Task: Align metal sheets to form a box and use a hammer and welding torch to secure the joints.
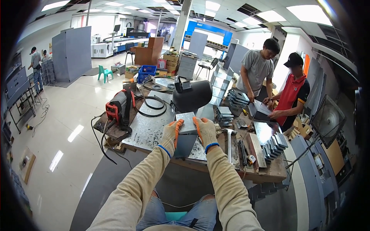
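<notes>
A small, shallow sheet-metal box piece (186, 120) is between my two hands over the metal-topped workbench (148, 133). My left hand (170, 133), in a cream knit glove with orange fingers, grips its left edge. On the opposite edge, my right hand (205, 131), gloved the same way, closes its thumb and fingers. Below the piece lies a dark flat metal plate (185, 145) at the bench's near edge. Just beyond my hands sits a black welding helmet (194, 93). A hammer (229, 140) lies right of my right hand.
A red-and-black welding machine (118, 107) with cables stands at left. Stacked metal pieces (224, 114), a tape measure (251, 159) and a row of bent metal parts (274, 147) occupy the right side. Two people work across the bench at right, near a standing fan (327, 121).
</notes>
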A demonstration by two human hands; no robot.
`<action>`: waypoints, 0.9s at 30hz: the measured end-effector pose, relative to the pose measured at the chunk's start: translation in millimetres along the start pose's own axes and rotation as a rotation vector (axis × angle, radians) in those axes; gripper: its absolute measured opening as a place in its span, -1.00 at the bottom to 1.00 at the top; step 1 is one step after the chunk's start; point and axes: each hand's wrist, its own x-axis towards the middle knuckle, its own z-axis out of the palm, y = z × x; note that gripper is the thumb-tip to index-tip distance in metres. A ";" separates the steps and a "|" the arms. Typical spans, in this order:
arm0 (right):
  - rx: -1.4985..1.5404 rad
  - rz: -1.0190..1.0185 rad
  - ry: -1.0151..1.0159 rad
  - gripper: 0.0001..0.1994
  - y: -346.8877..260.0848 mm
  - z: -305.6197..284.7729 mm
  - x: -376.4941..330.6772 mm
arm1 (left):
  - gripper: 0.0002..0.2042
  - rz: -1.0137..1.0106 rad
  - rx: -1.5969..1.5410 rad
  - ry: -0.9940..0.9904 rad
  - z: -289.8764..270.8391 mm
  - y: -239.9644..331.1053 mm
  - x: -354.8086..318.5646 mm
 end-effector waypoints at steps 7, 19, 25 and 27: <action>-0.269 -0.077 0.000 -0.59 -6.7 -2.0 -10.1 | -0.72 0.021 -0.038 -0.005 -5.4 -15.6 9.5; 0.210 -0.098 -0.179 -0.49 46.5 -7.0 19.5 | -0.74 0.052 -0.037 -0.007 -14.8 -16.6 11.3; 0.435 -0.093 -0.328 -0.44 48.1 0.9 1.3 | -0.76 0.061 -0.100 0.060 -17.0 -26.2 13.8; 0.561 -0.079 -0.350 -0.44 51.5 0.0 -0.1 | -0.77 0.066 -0.118 0.080 -16.5 -29.8 15.9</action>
